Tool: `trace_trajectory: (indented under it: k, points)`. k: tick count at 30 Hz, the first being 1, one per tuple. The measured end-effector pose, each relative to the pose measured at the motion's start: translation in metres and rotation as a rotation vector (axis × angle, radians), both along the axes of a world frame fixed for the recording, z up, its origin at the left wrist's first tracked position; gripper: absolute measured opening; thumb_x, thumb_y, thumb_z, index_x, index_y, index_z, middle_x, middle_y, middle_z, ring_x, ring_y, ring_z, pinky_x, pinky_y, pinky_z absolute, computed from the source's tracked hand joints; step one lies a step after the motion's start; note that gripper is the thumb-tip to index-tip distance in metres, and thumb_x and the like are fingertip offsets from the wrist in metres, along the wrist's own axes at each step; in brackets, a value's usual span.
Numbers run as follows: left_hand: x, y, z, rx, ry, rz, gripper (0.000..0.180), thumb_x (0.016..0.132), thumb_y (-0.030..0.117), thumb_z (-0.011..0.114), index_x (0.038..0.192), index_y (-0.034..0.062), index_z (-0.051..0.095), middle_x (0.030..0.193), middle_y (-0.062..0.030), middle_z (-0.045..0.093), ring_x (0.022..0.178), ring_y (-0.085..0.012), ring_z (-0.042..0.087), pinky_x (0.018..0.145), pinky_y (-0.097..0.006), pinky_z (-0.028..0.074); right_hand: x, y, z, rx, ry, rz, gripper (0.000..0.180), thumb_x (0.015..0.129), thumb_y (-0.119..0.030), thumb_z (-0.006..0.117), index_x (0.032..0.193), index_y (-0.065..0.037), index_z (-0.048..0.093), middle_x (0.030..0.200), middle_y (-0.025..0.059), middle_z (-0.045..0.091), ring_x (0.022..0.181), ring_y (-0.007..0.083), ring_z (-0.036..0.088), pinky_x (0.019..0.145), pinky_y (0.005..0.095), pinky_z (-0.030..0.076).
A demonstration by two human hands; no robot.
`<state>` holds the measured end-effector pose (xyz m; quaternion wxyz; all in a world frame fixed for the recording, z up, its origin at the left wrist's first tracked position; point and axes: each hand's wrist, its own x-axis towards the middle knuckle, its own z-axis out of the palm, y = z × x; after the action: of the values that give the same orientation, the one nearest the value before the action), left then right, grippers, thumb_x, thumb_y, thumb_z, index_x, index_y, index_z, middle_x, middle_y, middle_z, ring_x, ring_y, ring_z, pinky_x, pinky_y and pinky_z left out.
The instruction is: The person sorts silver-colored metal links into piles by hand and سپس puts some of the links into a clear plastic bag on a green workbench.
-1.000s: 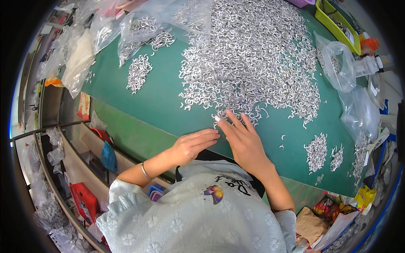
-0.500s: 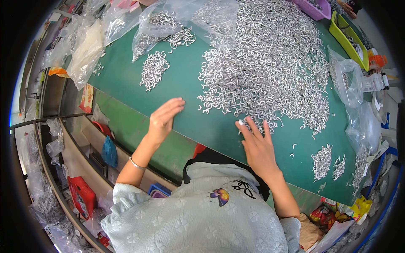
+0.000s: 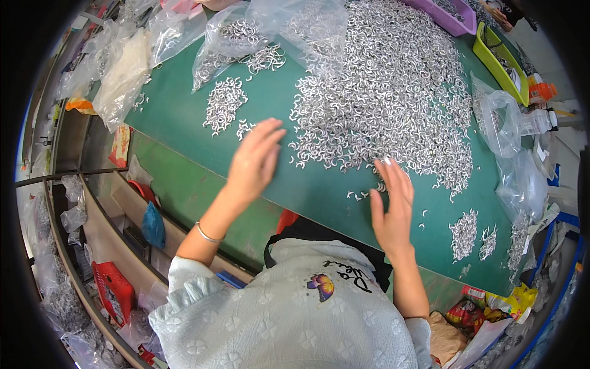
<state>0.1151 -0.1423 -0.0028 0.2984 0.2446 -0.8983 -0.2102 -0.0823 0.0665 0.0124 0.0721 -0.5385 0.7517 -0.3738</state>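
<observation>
A wide heap of small curved silvery metal pieces (image 3: 381, 86) covers much of the green tabletop (image 3: 307, 190). My right hand (image 3: 394, 206) is at the heap's near edge, thumb apart and fingertips touching the pieces. A few loose pieces (image 3: 357, 196) lie just left of its thumb. Over the table to the left, my left hand (image 3: 255, 161) is open, its fingers stretched out and slightly blurred. Close by its fingertips is a small cluster of pieces (image 3: 244, 128). A larger separate pile (image 3: 224, 106) lies beyond that cluster. I see nothing held in either hand.
Clear plastic bags (image 3: 236, 37) with pieces stand at the far left. Two small piles (image 3: 464, 235) lie near right, beside more plastic bags (image 3: 522, 181). Purple (image 3: 452, 18) and yellow-green baskets (image 3: 501, 67) line the far right. A shelf with a red basket (image 3: 114, 292) is at left.
My left hand has moved away from me and a little right. A small cluster now lies by its fingertips, near the left pile. My right hand has shifted right, uncovering a few loose pieces.
</observation>
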Motion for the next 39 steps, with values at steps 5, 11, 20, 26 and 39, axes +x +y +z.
trace_trajectory:
  k: [5, 11, 20, 26, 39]
  points:
    - [-0.035, 0.04, -0.005, 0.073, -0.192, -0.066, 0.05, 0.082, -0.001, 0.066, 0.13, 0.002, 0.053, 0.143, -0.0196, 0.043, 0.133, -0.0411, 0.04, 0.108, -0.045, 0.038, 0.021, -0.037, -0.008, 0.145, 0.096, 0.171, 0.055, 0.087, -0.013, 0.065, 0.136, 0.0, 0.045, 0.128, 0.015, 0.058, 0.135, 0.035, 0.041, 0.111, 0.0575, 0.023]
    - [-0.034, 0.064, -0.012, 0.181, -0.121, -0.187, 0.043, 0.079, -0.009, 0.058, 0.122, -0.0046, 0.056, 0.139, -0.0235, 0.043, 0.135, -0.0443, 0.037, 0.108, -0.046, 0.038, 0.006, 0.005, -0.012, 0.232, 0.184, 0.11, 0.052, 0.087, -0.01, 0.065, 0.135, -0.003, 0.047, 0.126, 0.0106, 0.06, 0.135, 0.0293, 0.042, 0.11, 0.0612, 0.021]
    - [-0.076, 0.108, -0.013, 0.359, 0.069, -0.466, 0.032, 0.082, -0.009, 0.06, 0.114, -0.0056, 0.061, 0.134, -0.0199, 0.05, 0.133, -0.0374, 0.044, 0.106, -0.044, 0.042, -0.015, 0.024, -0.016, 0.022, 0.107, -0.179, 0.04, 0.088, 0.001, 0.06, 0.127, 0.001, 0.055, 0.115, 0.0106, 0.068, 0.128, 0.0305, 0.05, 0.109, 0.0506, 0.028]
    - [-0.052, 0.097, 0.002, 0.361, 0.169, -0.338, 0.035, 0.076, -0.012, 0.064, 0.109, -0.0012, 0.064, 0.111, -0.0162, 0.062, 0.101, -0.0326, 0.062, 0.085, -0.039, 0.052, 0.011, -0.001, -0.005, -0.009, 0.094, 0.058, 0.046, 0.084, -0.001, 0.062, 0.129, 0.003, 0.053, 0.121, 0.0144, 0.062, 0.125, 0.0318, 0.051, 0.106, 0.0479, 0.034]
    - [-0.039, 0.096, -0.012, 0.274, -0.05, -0.193, 0.034, 0.075, -0.006, 0.065, 0.109, -0.003, 0.062, 0.103, -0.015, 0.055, 0.095, -0.0319, 0.055, 0.082, -0.038, 0.047, -0.017, 0.025, -0.015, 0.015, 0.225, -0.061, 0.034, 0.082, 0.001, 0.067, 0.116, 0.0, 0.062, 0.108, 0.0125, 0.067, 0.113, 0.0283, 0.061, 0.104, 0.0491, 0.037]
